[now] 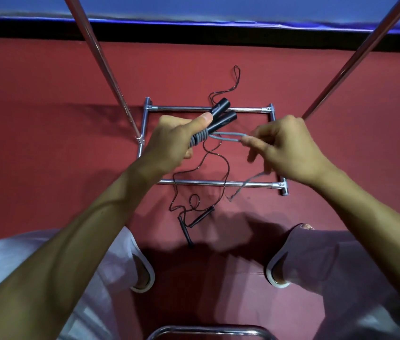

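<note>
My left hand (173,137) grips two black skipping-rope handles (221,114) held side by side, with grey rope coiled (197,138) round their lower ends. My right hand (284,146) pinches a loop of the same grey rope (228,136) just right of the coil. The rope's frayed loose end (239,188) hangs down below my right hand. A second skipping rope with a thin black cord (218,157) and slim black handles (200,218) lies on the red floor beneath my hands.
A chrome tube frame (206,109) lies on the red floor (59,94) under my hands. Two chrome poles (100,57) (356,55) slant upward at left and right. My knees in pale trousers fill the lower corners. A chrome bar (206,330) curves at the bottom edge.
</note>
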`<action>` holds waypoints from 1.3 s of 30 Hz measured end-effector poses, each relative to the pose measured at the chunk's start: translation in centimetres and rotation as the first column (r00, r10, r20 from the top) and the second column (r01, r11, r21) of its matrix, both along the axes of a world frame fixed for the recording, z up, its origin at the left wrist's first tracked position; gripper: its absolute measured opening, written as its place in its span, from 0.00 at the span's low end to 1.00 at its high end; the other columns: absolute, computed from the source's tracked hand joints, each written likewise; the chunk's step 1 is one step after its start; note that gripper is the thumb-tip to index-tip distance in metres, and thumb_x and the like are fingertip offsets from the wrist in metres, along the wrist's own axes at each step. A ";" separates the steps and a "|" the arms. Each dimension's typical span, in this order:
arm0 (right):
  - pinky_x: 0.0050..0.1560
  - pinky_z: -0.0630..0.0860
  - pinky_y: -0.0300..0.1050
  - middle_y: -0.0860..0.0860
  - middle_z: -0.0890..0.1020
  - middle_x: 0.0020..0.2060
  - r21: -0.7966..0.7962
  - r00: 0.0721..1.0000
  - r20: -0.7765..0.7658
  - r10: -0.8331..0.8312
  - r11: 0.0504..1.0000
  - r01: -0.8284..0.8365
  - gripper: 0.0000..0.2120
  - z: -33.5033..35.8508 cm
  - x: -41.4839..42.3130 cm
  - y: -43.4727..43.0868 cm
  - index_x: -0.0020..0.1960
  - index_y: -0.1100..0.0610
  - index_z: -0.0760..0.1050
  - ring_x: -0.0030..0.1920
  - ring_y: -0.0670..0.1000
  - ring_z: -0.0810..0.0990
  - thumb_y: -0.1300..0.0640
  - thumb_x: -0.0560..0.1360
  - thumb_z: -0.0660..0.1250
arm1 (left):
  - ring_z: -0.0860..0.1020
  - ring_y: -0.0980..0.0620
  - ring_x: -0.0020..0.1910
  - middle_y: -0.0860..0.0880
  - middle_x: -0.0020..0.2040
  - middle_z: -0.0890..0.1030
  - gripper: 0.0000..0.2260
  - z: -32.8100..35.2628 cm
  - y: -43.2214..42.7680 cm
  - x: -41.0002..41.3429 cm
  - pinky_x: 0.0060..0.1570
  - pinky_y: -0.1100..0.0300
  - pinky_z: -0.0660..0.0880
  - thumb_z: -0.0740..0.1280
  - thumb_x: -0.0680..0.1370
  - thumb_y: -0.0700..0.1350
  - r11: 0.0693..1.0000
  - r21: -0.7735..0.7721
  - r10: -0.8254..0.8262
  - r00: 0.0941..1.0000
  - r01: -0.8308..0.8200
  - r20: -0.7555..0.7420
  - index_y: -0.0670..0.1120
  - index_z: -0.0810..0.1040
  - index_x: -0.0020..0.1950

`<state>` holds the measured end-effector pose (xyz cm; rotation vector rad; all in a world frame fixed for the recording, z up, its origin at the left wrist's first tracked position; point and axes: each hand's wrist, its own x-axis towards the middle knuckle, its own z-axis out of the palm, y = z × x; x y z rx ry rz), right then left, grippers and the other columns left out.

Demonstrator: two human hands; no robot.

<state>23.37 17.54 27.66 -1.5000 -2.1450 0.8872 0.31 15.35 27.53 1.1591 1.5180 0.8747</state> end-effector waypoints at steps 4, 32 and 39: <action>0.22 0.53 0.34 0.46 0.67 0.23 -0.865 0.849 -0.323 -0.418 0.495 -0.086 0.10 1.1 0.4 1.2 0.44 0.61 0.79 0.20 0.42 0.62 0.56 0.80 0.64 | 0.60 0.50 0.26 0.44 0.34 0.61 0.28 -0.5 -0.1 0.1 0.24 0.65 0.58 0.68 0.81 0.56 0.996 0.049 -0.065 0.997 0.068 -0.052 0.29 0.76 0.43; 0.22 0.50 0.37 0.48 0.62 0.21 -0.823 0.901 -0.317 -0.297 0.559 -0.105 0.19 0.6 -2.5 -0.7 0.36 0.58 0.70 0.20 0.44 0.58 0.55 0.85 0.59 | 0.76 0.45 0.36 0.53 0.33 0.76 0.25 -2.8 -1.8 3.0 0.37 0.56 0.68 0.68 0.68 0.75 0.949 -0.025 -0.216 0.592 0.315 -0.777 0.53 0.79 0.41; 0.26 0.67 0.41 0.54 0.77 0.25 -0.465 0.961 -0.191 0.200 0.844 -0.268 0.09 2.0 -1.0 -0.4 0.37 0.64 0.82 0.24 0.48 0.69 0.61 0.73 0.77 | 0.71 0.44 0.28 0.52 0.25 0.70 0.30 -1.5 -1.4 1.6 0.32 0.55 0.64 0.70 0.66 0.73 0.864 -0.195 -0.476 0.627 0.464 -0.617 0.45 0.74 0.33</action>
